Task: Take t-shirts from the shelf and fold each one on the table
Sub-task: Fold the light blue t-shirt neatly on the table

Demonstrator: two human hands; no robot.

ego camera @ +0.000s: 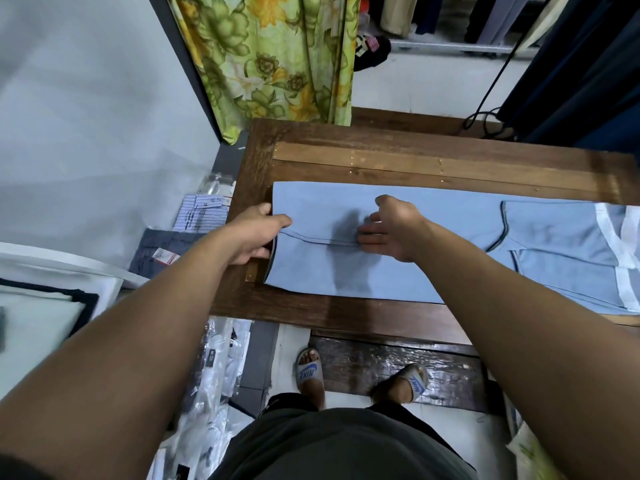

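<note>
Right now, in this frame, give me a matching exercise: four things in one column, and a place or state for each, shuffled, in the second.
Things:
1. left hand
2. right hand
3. light blue t-shirt
4. floral curtain

Places or states:
A. hangs beyond the table's far left corner
B. lies lengthwise on the wooden table
C. grips the shirt's left end, fingers curled
D. rests on the middle seam with straight fingers

Pairs: 1-C, 2-D, 3-B, 4-A

You can read "NIKE" on both your slides: the left one (309, 371) and the right one (418, 382).
</note>
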